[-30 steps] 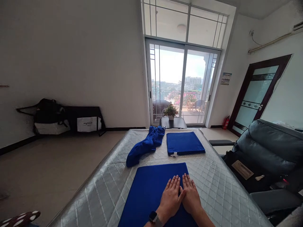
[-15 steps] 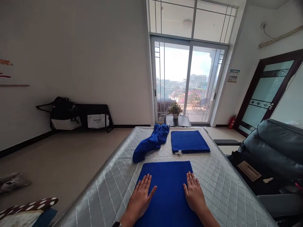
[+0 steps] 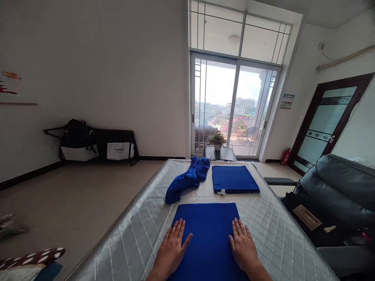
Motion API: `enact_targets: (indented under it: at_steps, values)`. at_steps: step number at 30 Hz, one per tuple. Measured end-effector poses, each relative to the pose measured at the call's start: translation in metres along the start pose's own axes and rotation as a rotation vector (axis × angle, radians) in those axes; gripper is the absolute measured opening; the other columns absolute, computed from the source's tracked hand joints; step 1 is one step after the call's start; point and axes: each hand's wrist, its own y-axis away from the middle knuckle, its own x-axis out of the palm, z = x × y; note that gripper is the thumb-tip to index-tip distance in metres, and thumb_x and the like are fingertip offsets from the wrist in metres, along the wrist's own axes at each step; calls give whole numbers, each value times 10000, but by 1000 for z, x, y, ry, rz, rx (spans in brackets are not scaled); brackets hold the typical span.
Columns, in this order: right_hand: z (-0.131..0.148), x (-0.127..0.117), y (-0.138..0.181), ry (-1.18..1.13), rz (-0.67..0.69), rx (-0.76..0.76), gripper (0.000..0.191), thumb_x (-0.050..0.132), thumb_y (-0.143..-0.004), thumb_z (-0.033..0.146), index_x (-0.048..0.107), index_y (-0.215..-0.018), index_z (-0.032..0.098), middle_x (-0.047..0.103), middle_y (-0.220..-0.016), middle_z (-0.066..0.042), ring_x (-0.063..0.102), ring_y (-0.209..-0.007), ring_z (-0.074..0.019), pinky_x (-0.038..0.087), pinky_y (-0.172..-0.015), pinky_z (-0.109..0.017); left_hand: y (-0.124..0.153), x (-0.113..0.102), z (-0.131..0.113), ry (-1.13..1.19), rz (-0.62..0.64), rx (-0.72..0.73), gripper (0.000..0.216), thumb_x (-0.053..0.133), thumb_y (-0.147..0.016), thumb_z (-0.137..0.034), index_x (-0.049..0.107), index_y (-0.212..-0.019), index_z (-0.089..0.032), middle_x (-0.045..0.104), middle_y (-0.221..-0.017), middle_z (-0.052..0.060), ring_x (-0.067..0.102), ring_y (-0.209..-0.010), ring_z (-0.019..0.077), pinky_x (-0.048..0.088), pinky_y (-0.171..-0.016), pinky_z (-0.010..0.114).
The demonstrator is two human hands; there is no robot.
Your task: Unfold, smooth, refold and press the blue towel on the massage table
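Note:
A flat blue folded cloth (image 3: 209, 242) lies in front of me on a silver quilted cover (image 3: 131, 230). My left hand (image 3: 172, 246) rests palm down on the cloth's left edge, its fingers stretched out and the thumb pointing inward. On the right edge my right hand (image 3: 243, 244) lies flat too, fingers pointing away from me. Neither hand grips anything. Beyond this cloth is a second folded blue cloth (image 3: 235, 178) with a small white tag at its near edge. To the left of that sits a crumpled blue cloth (image 3: 188, 180).
A dark armchair (image 3: 345, 191) with a brown card (image 3: 307, 217) on it stands at the right. Past the far edge is a chair with a potted plant (image 3: 217, 140), before glass sliding doors (image 3: 234, 109). Bags (image 3: 79, 144) rest against the left wall.
The view has tilted slightly, so the scene sits a little lower. Both hands stay flat on the cloth's edges, with hardly any shift over it.

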Motion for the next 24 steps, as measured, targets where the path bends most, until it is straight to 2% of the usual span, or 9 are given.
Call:
enact_targets:
  at_steps: [6,9,11,14,17,20,22,24]
  values:
    - [-14,25,27,-44,45,9,700,224,-1011,568,314,-1568,155,206,-1637,-40,173,-1527,-258,178,-1250,-476,1,3,5,-30,-10,33,751,226,-996,-643,299,-1554,-145,305,-1636,103,315,-1507,248,305,-1229,488]
    - [-20,34,29,-64,50,0,702,252,-1003,589,324,-1568,178,199,-1632,-33,179,-1522,-264,187,-1250,-479,-4,6,7,-84,10,36,739,227,-1002,-625,355,-1535,-130,330,-1623,118,331,-1498,260,300,-1232,484]
    - [-20,35,28,-78,39,-6,695,262,-1002,588,322,-1569,190,192,-1631,-26,173,-1521,-266,188,-1249,-487,-8,7,0,-99,6,35,732,253,-1000,-621,387,-1522,-125,352,-1612,134,344,-1491,279,308,-1228,499]
    - [-18,33,29,-80,56,3,703,253,-1004,585,307,-1571,173,180,-1632,-30,159,-1524,-262,181,-1251,-471,-8,9,-32,-53,-37,118,667,271,-1018,-568,351,-1543,-164,358,-1616,122,351,-1487,278,355,-1207,504]
    - [-15,30,33,-79,45,10,696,228,-1012,574,283,-1578,171,164,-1639,-25,142,-1530,-251,161,-1254,-453,1,15,-85,43,-52,339,628,298,-1029,-518,238,-1582,-227,345,-1629,85,368,-1481,263,409,-1178,476]
    - [-13,27,37,-83,31,2,650,235,-1022,516,285,-1579,184,165,-1644,-21,137,-1534,-246,145,-1255,-453,13,21,-132,105,-29,565,662,305,-1024,-533,139,-1598,-248,321,-1640,60,366,-1484,256,402,-1182,449]
    - [-12,25,38,-86,42,0,632,248,-1024,486,299,-1576,181,179,-1646,-24,140,-1535,-245,148,-1254,-445,18,24,-146,113,-33,624,681,288,-1023,-549,102,-1600,-239,323,-1639,57,365,-1484,253,400,-1181,437]
    - [-12,22,39,-88,47,-2,638,249,-1024,487,298,-1575,168,183,-1648,-29,137,-1536,-243,152,-1254,-434,21,24,-144,106,-48,620,695,288,-1020,-559,78,-1599,-237,328,-1637,56,375,-1479,248,408,-1173,429]
